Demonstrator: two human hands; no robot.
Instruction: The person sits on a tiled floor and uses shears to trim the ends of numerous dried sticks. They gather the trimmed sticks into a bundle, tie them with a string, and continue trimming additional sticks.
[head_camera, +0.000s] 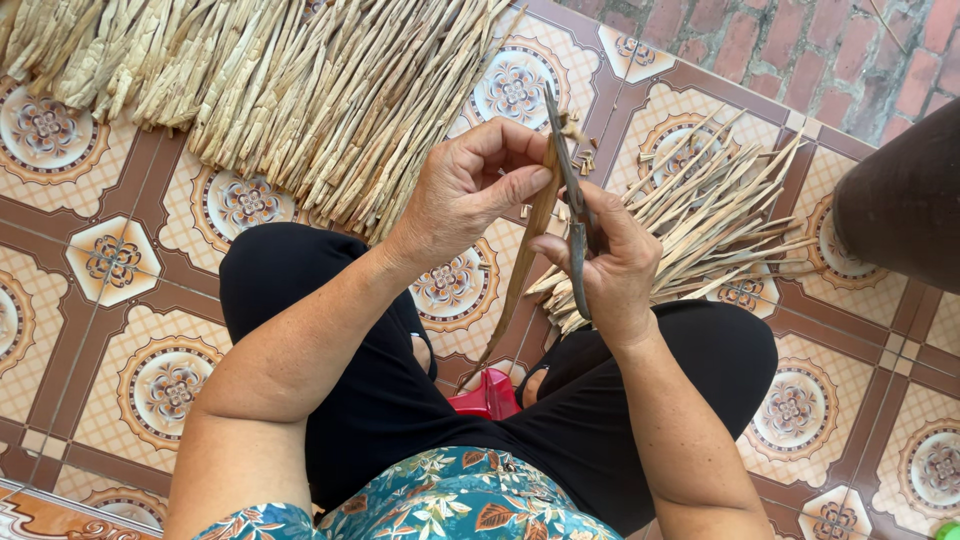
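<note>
Her left hand (470, 190) pinches a long brown reed strip (525, 260) upright above her lap; the right hand (610, 270) grips a knife (572, 205) against it. Trimmed strips (700, 215) lie heaped on the tiled floor (110, 260) just beyond, a larger bundle (290, 90) further left

Patterned floor tiles (120, 260) beside red brick paving (800, 50)

The person wore black trousers (370, 400) that covered both legs down past the knees. Just below the trousers in the picture, nearest the camera, showed the hem of a teal top (440, 505) — printed with leaves in rust, cream and green. Both arms were bare — no sleeves, rings or bracelets showed.
</note>
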